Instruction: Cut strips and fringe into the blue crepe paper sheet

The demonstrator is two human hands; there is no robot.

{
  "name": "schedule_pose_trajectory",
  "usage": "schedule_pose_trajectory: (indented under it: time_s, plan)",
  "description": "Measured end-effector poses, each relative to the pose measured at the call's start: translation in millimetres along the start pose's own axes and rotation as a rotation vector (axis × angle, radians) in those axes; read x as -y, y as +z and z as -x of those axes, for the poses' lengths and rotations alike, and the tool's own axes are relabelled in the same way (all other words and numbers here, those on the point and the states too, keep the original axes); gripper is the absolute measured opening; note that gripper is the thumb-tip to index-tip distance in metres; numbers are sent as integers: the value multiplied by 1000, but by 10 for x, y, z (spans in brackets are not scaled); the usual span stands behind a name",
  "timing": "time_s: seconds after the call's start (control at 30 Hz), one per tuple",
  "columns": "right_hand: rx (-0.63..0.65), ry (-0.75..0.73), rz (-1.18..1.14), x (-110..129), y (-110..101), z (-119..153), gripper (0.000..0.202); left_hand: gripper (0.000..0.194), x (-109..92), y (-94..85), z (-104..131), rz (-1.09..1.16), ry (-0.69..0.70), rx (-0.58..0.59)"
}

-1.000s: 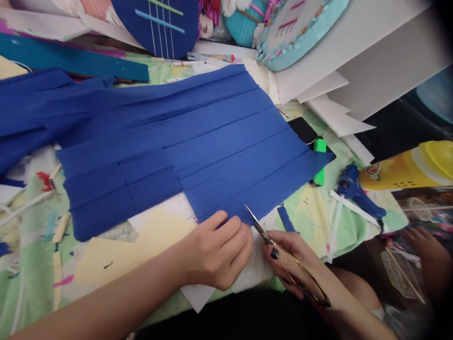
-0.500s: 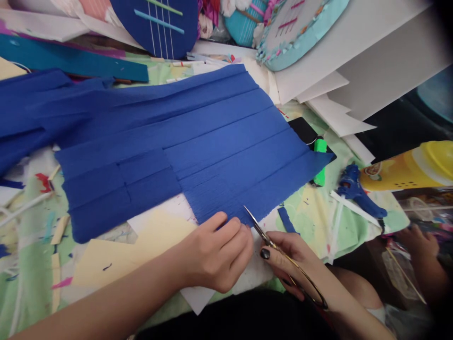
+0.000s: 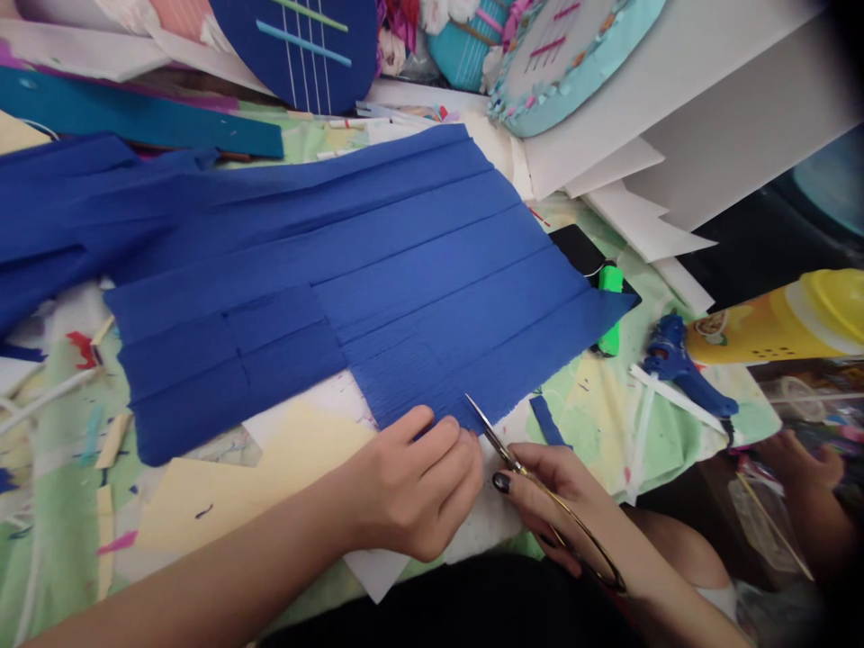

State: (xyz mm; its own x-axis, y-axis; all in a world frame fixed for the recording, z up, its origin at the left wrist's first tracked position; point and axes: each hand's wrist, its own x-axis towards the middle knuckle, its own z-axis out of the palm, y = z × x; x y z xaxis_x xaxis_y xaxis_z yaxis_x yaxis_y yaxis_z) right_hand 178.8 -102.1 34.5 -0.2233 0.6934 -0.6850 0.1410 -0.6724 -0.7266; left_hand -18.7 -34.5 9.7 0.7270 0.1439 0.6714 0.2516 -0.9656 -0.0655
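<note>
A wide sheet of blue crepe paper [image 3: 418,270] with long fold lines lies across the table. My left hand [image 3: 425,486] is closed on its near edge, fingers curled so that the pinched part is hidden. Just to the right, my right hand [image 3: 553,504] is closed round a pair of scissors [image 3: 503,450] with gold-coloured handles. The scissors' blades point up and left over the paper's near edge, close to my left fingers. Pale yellow paper [image 3: 270,486] lies under my left forearm.
On the right are a blue glue gun [image 3: 688,364], a green marker [image 3: 611,310] and a yellow bottle [image 3: 783,315]. Decorated guitar shapes [image 3: 297,54] and white boards [image 3: 661,81] stand at the back. Another person's hand [image 3: 803,459] is at the far right. Paper scraps [image 3: 112,441] litter the left.
Almost nothing differs. My right thumb has shifted very slightly to the left on the scissors, and the other person's hand at the far right has moved a little.
</note>
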Motion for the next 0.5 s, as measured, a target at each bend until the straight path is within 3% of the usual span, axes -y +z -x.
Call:
schedule_pose_trajectory:
  time_s: [0.5]
  plan:
    - [-29,15,47,9,18,-2,39,25,1,-1,5,-4,3,7]
